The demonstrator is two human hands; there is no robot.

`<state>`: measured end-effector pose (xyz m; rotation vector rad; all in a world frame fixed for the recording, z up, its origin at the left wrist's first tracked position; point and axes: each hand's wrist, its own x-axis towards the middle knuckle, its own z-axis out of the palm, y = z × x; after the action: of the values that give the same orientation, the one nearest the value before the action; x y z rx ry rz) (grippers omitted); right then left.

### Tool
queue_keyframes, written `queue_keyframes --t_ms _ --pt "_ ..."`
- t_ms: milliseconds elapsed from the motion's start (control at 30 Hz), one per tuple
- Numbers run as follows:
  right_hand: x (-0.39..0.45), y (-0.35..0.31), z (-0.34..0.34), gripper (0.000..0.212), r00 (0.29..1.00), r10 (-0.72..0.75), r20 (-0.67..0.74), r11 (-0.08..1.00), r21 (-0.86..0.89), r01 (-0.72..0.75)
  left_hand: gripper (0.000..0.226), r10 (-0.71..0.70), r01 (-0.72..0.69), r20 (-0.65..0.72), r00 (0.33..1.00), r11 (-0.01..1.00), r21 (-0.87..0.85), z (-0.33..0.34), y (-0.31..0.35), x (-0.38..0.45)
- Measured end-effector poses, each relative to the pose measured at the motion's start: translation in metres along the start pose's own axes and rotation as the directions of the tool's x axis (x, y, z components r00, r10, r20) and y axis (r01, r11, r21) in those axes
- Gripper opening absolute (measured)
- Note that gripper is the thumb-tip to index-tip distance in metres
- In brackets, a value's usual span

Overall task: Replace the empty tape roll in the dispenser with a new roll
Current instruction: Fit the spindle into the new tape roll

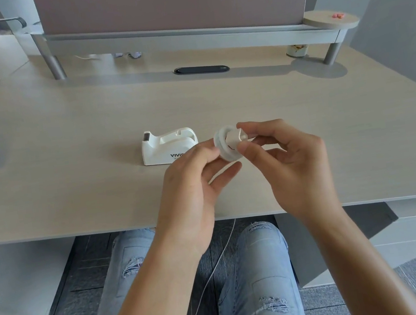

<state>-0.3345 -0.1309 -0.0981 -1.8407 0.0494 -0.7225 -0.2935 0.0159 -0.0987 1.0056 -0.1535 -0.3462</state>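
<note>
The table (99,194) carries a white dispenser (169,145) near its middle, its cradle empty and open upward, its cutter end pointing left and away. Just right of it and lifted clear of the table, both hands meet over a small white roll (223,152). The left hand (192,183) pinches the roll's rim between thumb and fingertips, so it is closed on the roll. The right hand (287,157) grips a white hub (236,138) that sits at the roll's centre hole, thumb and forefinger narrow around it. The roll's axis lies roughly level, pointing right toward the right hand. Whether the roll is full or spent is hard to tell. The dispenser is down and left of the roll, nearer the left hand, so the seating move likely goes that way.
</note>
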Motion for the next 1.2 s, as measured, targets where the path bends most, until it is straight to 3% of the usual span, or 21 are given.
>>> queue_keyframes --t_ms 133,300,567,933,1200 --pt "0.0 -0.001 0.001 0.02 0.999 -0.053 -0.001 0.998 -0.021 0.053 0.031 0.078 -0.081 0.056 0.995 0.995 0.055 0.001 -0.01 0.0" --pt "0.001 0.002 0.001 0.02 0.989 -0.148 0.005 0.977 -0.153 0.147 0.028 0.168 -0.171 0.031 0.985 0.976 0.138 0.005 -0.017 -0.004" --pt "0.006 0.004 -0.003 0.023 0.926 -0.357 0.121 0.843 -0.385 0.375 0.026 0.273 -0.267 0.026 0.962 0.909 0.321 -0.003 -0.02 -0.001" --pt "0.007 0.002 -0.003 0.024 0.899 -0.385 0.209 0.799 -0.412 0.438 0.022 0.118 -0.115 0.028 0.993 0.99 -0.083 -0.005 -0.016 0.003" --pt "0.009 0.002 0.001 0.026 0.877 -0.407 0.255 0.724 -0.494 0.48 0.016 0.197 -0.19 -0.096 0.976 0.979 0.08 -0.005 -0.015 0.003"
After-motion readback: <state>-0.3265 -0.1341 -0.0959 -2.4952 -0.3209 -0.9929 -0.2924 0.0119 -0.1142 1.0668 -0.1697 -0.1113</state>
